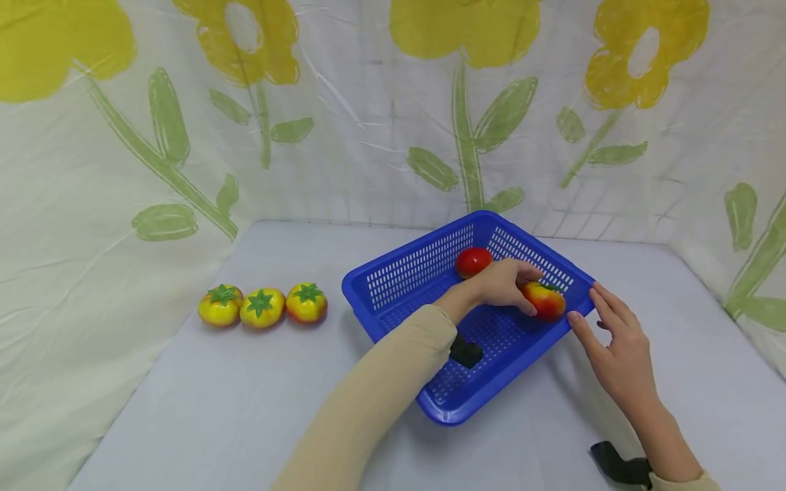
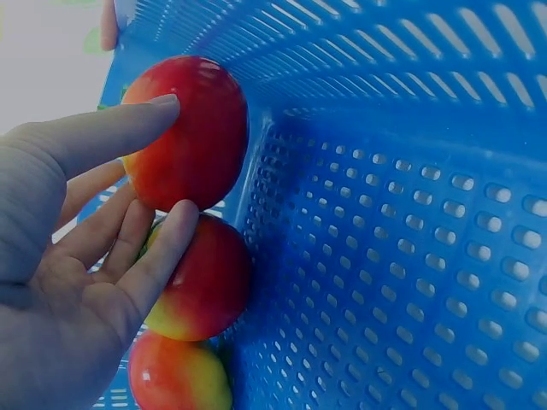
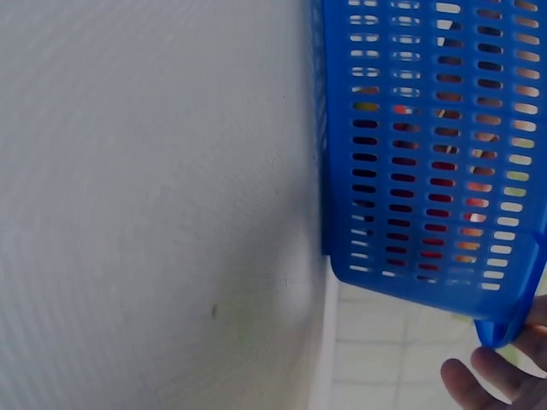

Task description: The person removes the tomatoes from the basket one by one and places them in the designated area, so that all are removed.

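Observation:
The left hand (image 1: 505, 283) reaches into a blue basket (image 1: 393, 267) and holds a red-yellow tomato-like fruit (image 1: 545, 302) at the basket's right corner. In the left wrist view, the thumb of the left hand (image 2: 102, 205) lies on this fruit (image 2: 192, 128); two more fruits, one in the middle (image 2: 209, 278) and one lowest (image 2: 175, 376), sit in a row with it. A red fruit (image 1: 474, 262) shows behind the hand in the head view. The right hand (image 1: 626, 351) grips the basket's right corner, thumb and fingers at the rim; its fingertips (image 3: 491, 371) show in the right wrist view.
Three yellow-red fruits with green star-shaped tops, at left (image 1: 220, 305), middle (image 1: 262, 307) and right (image 1: 306, 303), stand in a row left of the basket on the white table (image 1: 245, 409). A curtain with yellow flowers (image 1: 368, 136) hangs behind.

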`<state>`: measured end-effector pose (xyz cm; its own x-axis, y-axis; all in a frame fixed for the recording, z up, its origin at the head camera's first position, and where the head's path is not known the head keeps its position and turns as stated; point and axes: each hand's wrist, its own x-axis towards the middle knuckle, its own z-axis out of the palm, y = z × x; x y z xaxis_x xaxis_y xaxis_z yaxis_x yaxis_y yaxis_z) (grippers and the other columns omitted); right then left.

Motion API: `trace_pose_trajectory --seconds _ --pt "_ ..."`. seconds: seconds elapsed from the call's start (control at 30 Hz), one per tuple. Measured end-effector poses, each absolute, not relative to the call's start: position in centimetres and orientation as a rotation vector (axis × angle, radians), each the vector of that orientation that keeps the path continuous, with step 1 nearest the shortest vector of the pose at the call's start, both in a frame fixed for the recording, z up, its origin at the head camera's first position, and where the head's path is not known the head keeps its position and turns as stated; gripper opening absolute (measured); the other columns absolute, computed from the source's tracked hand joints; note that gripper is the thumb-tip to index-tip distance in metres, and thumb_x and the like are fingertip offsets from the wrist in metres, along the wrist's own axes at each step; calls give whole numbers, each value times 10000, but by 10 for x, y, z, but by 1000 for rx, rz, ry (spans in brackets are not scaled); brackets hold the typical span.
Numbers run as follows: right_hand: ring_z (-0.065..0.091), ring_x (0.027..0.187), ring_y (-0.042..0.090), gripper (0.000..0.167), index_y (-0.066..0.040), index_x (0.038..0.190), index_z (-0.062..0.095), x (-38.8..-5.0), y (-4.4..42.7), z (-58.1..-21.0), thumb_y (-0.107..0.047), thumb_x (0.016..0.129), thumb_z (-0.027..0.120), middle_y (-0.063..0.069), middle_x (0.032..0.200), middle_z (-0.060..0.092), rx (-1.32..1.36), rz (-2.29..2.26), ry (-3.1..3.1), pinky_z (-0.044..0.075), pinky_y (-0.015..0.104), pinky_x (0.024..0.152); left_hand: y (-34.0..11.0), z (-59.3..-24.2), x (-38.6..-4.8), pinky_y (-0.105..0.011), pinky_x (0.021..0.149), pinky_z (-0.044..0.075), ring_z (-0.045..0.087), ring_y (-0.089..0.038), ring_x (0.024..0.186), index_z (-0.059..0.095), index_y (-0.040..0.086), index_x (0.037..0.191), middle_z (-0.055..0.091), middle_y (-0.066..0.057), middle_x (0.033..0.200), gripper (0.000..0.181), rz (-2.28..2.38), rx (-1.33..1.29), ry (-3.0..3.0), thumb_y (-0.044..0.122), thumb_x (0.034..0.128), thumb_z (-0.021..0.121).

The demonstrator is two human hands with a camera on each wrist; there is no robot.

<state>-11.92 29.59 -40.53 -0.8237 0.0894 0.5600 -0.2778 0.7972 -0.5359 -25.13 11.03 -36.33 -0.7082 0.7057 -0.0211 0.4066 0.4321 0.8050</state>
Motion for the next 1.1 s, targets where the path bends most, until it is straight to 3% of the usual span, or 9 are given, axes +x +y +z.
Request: trace_pose_trajectory --seconds 0.5,0.73,1.1 --pt "474 1256 398 569 -12 1446 468 -120 296 -404 -235 961 662 89 1504 420 140 849 -2404 278 -13 828 110 -362 -252 -138 921 431 556 -56 1090 610 112 1334 621 37 1245 633 1132 934 2379 103 755 866" --pt "489 1234 405 574 -17 1452 462 -119 296 -404 -240 962 660 90 1506 416 136 850 -2413 280 -12 823 110 -362 -251 -176 906 464 561 -78 1124 597 158 1350 607 33 1291 665 1107 916 2379 143 749 879" --pt "486 1234 404 577 -8 1451 458 -118 296 -404 -238 961 660 101 1502 419 137 855 -2413 285 -10 824 109 -363 -252 -130 942 411 546 -35 1112 567 103 1381 603 51 1305 692 1081 987 2349 126 759 869"
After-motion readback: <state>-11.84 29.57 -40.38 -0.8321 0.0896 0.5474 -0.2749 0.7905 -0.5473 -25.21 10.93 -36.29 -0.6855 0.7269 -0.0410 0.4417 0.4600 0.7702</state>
